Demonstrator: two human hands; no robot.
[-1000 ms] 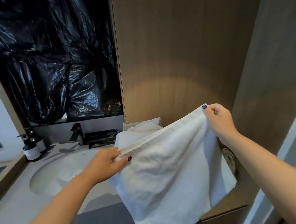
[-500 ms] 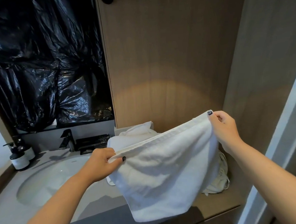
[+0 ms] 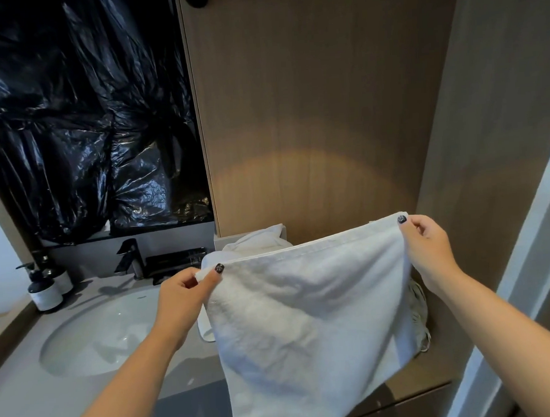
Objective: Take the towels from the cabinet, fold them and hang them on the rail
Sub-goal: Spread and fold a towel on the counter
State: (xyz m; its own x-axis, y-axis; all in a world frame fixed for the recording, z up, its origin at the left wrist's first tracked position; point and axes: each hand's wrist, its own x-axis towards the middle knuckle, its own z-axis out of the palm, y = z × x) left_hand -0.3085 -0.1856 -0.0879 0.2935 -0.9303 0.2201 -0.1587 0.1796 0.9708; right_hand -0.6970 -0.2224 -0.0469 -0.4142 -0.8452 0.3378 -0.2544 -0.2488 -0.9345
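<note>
Head view: one white towel (image 3: 309, 319) hangs spread in the air above the table (image 3: 27, 397) edge, top hem running left-low to right-high, body draping down. Left hand (image 3: 184, 297) pinches the left corner, fingers clamped on the hem; right hand (image 3: 426, 250) pinches the right corner likewise. Behind it: a pile of white towels (image 3: 256, 245), count unclear. One sink (image 3: 95, 338), one black tap (image 3: 130, 257), two pump bottles (image 3: 45, 288) at left.
</note>
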